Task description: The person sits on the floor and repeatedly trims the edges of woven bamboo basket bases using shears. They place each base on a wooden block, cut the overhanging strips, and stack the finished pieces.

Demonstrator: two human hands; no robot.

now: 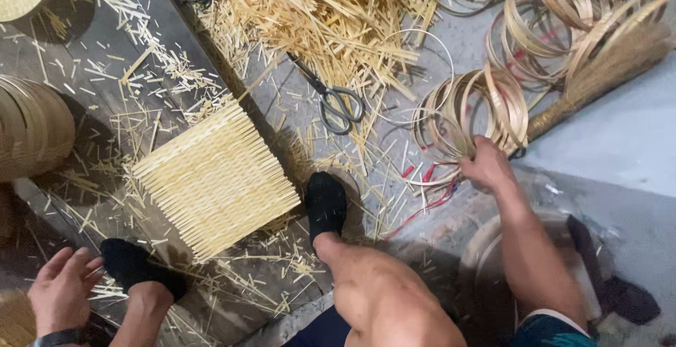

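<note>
My right hand (486, 166) reaches out to a bundle of thin bamboo hoops (470, 111) lying on the floor and closes its fingers on the near edge of the bundle. My left hand (60, 287) hovers low at the left, fingers spread, holding nothing, next to my foot in a black sock (130, 262). A square woven bamboo mat (215, 178) with loose strip ends lies on the dark board between my feet. My other black-socked foot (325, 203) rests just right of the mat.
Grey scissors (331, 97) lie among a heap of cut bamboo strips (331, 16). More hoop bundles (556, 16) and a straw broom (605, 65) sit at the upper right. Round woven pieces (32, 125) stand at the left edge. Scraps litter the board (105, 58).
</note>
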